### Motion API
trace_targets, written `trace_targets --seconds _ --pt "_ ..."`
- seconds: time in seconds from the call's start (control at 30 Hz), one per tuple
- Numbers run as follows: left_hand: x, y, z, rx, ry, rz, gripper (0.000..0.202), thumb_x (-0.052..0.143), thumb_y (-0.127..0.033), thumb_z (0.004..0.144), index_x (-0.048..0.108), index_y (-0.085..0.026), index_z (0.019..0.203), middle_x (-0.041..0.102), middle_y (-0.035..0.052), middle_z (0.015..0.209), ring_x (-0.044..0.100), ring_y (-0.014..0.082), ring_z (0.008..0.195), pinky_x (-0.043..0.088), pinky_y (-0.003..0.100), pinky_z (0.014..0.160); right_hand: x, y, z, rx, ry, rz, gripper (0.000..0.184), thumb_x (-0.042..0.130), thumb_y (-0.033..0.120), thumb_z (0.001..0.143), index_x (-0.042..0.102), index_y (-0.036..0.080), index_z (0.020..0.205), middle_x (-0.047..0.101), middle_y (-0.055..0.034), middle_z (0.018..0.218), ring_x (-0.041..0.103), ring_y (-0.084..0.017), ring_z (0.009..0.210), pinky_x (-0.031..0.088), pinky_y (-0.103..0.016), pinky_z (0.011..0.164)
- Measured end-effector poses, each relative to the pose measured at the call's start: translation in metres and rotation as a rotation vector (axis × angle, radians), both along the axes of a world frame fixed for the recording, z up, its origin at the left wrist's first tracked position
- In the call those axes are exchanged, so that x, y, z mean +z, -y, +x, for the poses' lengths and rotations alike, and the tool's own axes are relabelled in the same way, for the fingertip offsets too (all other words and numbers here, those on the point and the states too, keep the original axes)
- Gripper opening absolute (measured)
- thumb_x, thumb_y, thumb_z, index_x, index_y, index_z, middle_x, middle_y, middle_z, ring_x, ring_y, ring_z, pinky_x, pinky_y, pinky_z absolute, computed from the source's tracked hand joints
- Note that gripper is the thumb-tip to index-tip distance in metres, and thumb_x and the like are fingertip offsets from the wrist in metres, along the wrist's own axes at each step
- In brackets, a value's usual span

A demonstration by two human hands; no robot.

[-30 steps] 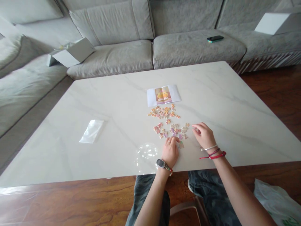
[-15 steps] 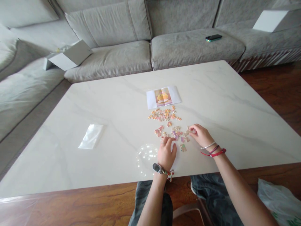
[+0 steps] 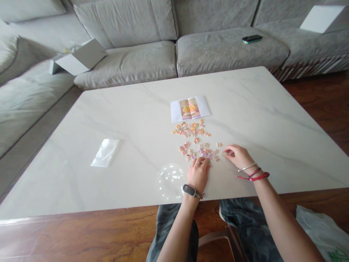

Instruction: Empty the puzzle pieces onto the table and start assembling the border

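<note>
Small jigsaw puzzle pieces (image 3: 206, 151) in pink, lilac and cream lie in front of me on a white table. My left hand (image 3: 197, 175), with a ring and a dark wristband, rests at their near edge. Its fingers are bent down together over a puzzle piece, mostly hidden beneath them. To the right, my right hand (image 3: 239, 155) pinches a pale puzzle piece (image 3: 225, 153) between thumb and fingers, just beside the loose ones. A larger pile of orange and pink pieces (image 3: 188, 129) is farther back. Behind it lies a creased picture sheet (image 3: 190, 108) showing two yellow figures.
A clear plastic bag (image 3: 105, 153) lies on the left of the marble-patterned table (image 3: 131, 116). A grey sofa (image 3: 136, 62) runs along the far side, bearing a phone (image 3: 252, 39) and white boxes (image 3: 81, 56). A plastic bag (image 3: 321, 233) is at lower right.
My left hand has moved right, over the spot where a greenish piece lay. My right hand has drawn slightly right, away from the pieces, with a pale piece pinched. The view has shifted slightly.
</note>
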State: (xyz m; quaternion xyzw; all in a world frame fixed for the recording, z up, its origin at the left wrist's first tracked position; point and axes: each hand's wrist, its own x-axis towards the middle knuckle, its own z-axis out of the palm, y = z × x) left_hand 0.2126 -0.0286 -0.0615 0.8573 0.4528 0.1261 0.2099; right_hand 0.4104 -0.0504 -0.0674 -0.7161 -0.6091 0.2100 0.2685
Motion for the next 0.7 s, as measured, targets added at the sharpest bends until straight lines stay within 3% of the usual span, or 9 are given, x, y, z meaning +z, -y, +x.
trace_targets --seconds 0.13,0.3,0.37,0.5,0.6,0.7 --pt "0.000 -0.008 -0.008 0.057 0.120 0.033 0.026 0.042 -0.021 0.081 0.050 -0.023 0.106 0.054 0.0042 0.100 0.051 0.0148 0.091 0.045 0.027 0.077 0.009 0.001 -0.011 0.021 -0.047 0.064 0.014 0.056 0.015 0.065 0.058 0.017 0.079 0.060 -0.0022 0.077 0.054 -0.010 0.057 0.045 -0.023 0.056" --pt "0.004 -0.021 -0.025 0.213 0.246 0.030 0.020 0.043 -0.022 0.080 0.054 -0.021 0.097 0.054 0.0048 0.097 0.054 0.0122 0.079 0.045 0.026 0.072 0.020 -0.001 -0.042 0.208 -0.066 0.087 0.013 0.056 0.014 0.067 0.057 0.019 0.079 0.060 -0.0012 0.075 0.053 -0.010 0.058 0.044 -0.023 0.059" --pt "0.007 -0.022 -0.027 0.178 0.274 -0.018 0.019 0.045 -0.024 0.080 0.054 -0.020 0.096 0.055 0.0039 0.094 0.054 0.0099 0.071 0.045 0.025 0.070 0.020 -0.001 -0.052 0.218 -0.039 0.092 0.015 0.057 0.013 0.067 0.056 0.019 0.080 0.060 -0.0009 0.075 0.053 -0.011 0.060 0.043 -0.024 0.061" --pt "0.011 -0.018 -0.024 -0.019 0.249 -0.150 0.021 0.048 -0.030 0.078 0.053 -0.021 0.097 0.057 0.0015 0.086 0.054 0.0087 0.065 0.046 0.023 0.067 0.017 -0.002 -0.065 0.190 -0.012 0.102 0.014 0.057 0.013 0.068 0.055 0.020 0.080 0.061 0.0001 0.072 0.053 -0.011 0.060 0.042 -0.022 0.059" --pt "0.010 -0.016 -0.024 -0.018 0.161 -0.162 0.017 0.045 -0.027 0.079 0.054 -0.022 0.093 0.057 0.0011 0.086 0.054 0.0099 0.068 0.045 0.023 0.066 0.015 -0.002 -0.068 0.211 0.012 0.098 0.015 0.057 0.012 0.068 0.056 0.019 0.080 0.061 -0.0004 0.073 0.055 -0.012 0.062 0.042 -0.023 0.060" --pt "0.007 -0.016 -0.026 0.011 0.086 -0.139 0.016 0.045 -0.024 0.079 0.055 -0.023 0.091 0.056 0.0017 0.090 0.055 0.0115 0.073 0.045 0.024 0.065 0.013 -0.002 -0.067 0.253 0.008 0.111 0.019 0.056 0.009 0.068 0.057 0.019 0.084 0.062 -0.0029 0.083 0.056 -0.014 0.078 0.044 -0.026 0.070"
